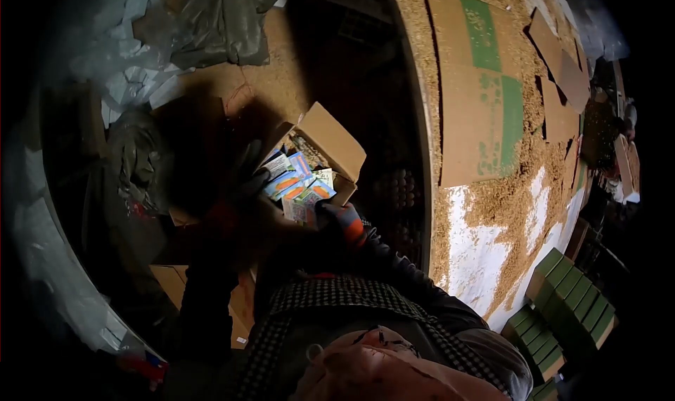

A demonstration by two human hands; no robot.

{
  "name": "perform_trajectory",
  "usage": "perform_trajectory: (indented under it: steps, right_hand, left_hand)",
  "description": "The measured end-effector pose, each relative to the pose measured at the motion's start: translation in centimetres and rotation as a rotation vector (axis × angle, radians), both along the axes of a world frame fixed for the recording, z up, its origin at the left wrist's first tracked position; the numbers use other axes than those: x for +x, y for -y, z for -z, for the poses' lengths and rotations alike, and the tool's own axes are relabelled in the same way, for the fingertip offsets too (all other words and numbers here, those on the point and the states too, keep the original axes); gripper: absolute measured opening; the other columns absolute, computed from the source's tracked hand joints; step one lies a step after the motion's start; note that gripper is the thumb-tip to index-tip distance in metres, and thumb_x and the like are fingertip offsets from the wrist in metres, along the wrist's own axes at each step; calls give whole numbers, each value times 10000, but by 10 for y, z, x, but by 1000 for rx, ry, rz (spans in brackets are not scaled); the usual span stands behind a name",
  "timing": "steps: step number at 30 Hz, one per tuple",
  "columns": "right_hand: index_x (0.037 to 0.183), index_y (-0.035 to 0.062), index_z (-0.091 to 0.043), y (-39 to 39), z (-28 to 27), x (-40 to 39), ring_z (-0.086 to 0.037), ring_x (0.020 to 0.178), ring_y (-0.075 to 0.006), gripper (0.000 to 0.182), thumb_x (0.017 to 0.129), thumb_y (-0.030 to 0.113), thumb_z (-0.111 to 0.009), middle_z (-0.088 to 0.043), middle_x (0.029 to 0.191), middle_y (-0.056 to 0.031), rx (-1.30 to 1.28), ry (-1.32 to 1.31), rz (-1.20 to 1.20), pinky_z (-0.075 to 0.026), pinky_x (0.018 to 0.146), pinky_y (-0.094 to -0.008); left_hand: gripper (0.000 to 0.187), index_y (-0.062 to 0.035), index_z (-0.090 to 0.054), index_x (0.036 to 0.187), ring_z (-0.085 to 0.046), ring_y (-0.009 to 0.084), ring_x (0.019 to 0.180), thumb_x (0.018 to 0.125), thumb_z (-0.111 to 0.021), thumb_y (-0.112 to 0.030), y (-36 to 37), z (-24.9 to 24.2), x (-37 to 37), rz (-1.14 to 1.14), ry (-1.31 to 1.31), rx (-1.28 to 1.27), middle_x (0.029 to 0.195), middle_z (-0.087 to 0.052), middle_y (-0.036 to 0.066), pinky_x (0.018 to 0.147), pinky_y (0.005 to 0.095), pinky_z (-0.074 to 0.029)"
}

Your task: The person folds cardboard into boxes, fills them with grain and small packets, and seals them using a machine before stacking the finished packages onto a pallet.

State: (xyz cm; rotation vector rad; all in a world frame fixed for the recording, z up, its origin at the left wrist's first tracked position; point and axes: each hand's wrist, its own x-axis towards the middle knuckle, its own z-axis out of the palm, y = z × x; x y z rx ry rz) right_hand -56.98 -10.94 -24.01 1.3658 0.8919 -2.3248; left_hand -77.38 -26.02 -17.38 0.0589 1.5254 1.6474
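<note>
Head view: a small open cardboard box [318, 151] is seen low in the middle, with its flaps standing open. Bright little packets [299, 184] in blue, orange and green are packed inside it. The box sits down in a dark gap, left of a big curved counter [485, 246]. The right hand [340, 218] is in a dark glove with an orange cuff. It is placed at the near edge of the box, right against the packets, and its fingers are curled in. It cannot be told if a packet is pinched or only touched, because the spot is dark. The left hand [242, 179] is also gloved and very dark. It is held just left of the box, with the fingers spread apart and nothing seen in them. The counter is covered with sawdust [506, 197] and flat cardboard sheets [481, 85] with green print. Green blocks [573, 299] are stacked near its right edge. Grey plastic bags [218, 21] are piled at the top left.
</note>
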Motion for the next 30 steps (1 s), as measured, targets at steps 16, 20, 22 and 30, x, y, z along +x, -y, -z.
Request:
perform_trajectory:
  steps: [16, 20, 22, 30]
  right_hand:
    - [1106, 18, -535, -176, 398, -20, -566, 904, -198, 285, 892, 183, -445, -589, 1044, -98, 452, 247, 139, -457, 803, -331]
    - [1145, 22, -512, -230, 444, -69, -562, 921, -199, 319, 903, 212, -428, -578, 1068, -97, 513, 251, 207, -454, 813, -337]
    - [1165, 25, -500, -240, 451, -89, -560, 929, -199, 336, 909, 227, -420, -572, 1080, -97, 533, 269, 193, -452, 818, -341]
    - [1244, 33, -455, -83, 310, -62, -552, 963, -201, 407, 932, 285, -387, -550, 1128, -95, 513, 289, -497, -446, 839, -354]
  left_hand:
    - [425, 5, -422, 1265, -469, 186, 1122, 873, -516, -129, 83, 245, 156, -276, 374, -507, 1243, -484, 113, 939, 290, -373]
    - [432, -14, -414, 1282, -484, 174, 1113, 872, -514, -106, 83, 270, 158, -404, 509, -422, 1250, -486, 92, 926, 285, -393]
    - [427, -18, -419, 1279, -507, 164, 1072, 875, -516, -117, 57, 267, 150, -432, 480, -386, 1202, -517, 82, 896, 275, -414]
    - [412, -66, -410, 1287, -554, 110, 653, 894, -470, -174, -55, 138, 93, -409, 367, -241, 1068, -573, 113, 537, 176, -391]
